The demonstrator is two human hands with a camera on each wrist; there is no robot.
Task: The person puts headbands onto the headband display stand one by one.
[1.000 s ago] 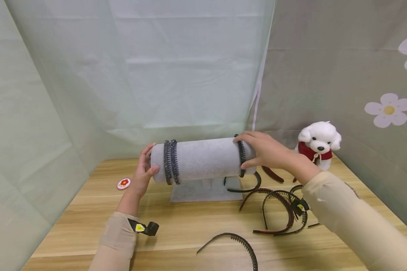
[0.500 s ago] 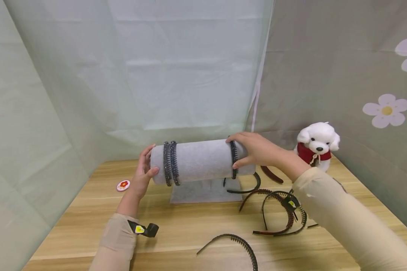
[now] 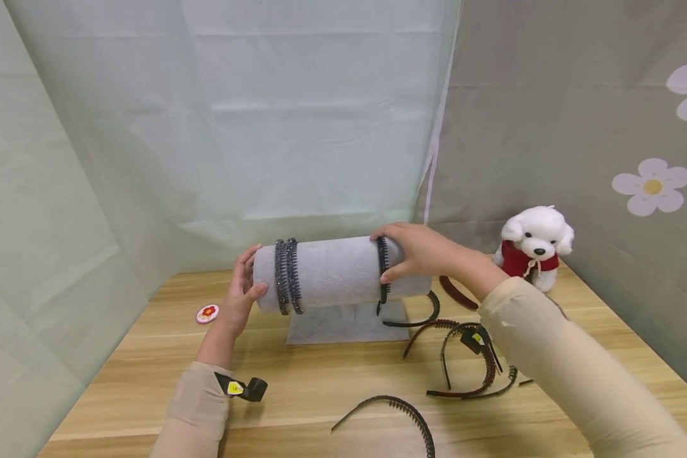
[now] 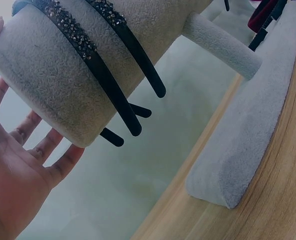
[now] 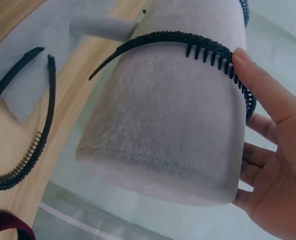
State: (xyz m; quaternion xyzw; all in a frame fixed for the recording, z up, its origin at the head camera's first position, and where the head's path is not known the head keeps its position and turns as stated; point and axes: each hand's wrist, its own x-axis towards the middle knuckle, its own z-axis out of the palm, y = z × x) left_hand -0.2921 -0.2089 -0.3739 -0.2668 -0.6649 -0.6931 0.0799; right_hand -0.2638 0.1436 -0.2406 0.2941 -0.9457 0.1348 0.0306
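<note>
A grey velvet headband display stand [image 3: 338, 273] has a horizontal roll on a flat base. My left hand [image 3: 242, 289] grips the roll's left end, thumb in front and fingers behind. Beside it, two black headbands studded with dark beads [image 4: 77, 42] sit around the roll. Toward the right end, my right hand [image 3: 418, 254] holds a black toothed headband [image 5: 175, 37] that arches over the roll, thumb on its front side. In the right wrist view the thumb [image 5: 258, 80] presses its edge near the comb teeth, and the other fingers are partly hidden behind the roll.
Several black and dark red headbands [image 3: 489, 366] lie on the wooden table [image 3: 298, 394] at the right, one [image 3: 415, 410] near the front. A white plush dog [image 3: 541, 238] in red stands at the back right. A round flower badge [image 3: 208, 313] lies at the left.
My right hand has slid the black toothed headband leftward along the roll, toward its middle. The left hand stays at the left end, and the two beaded headbands keep their places.
</note>
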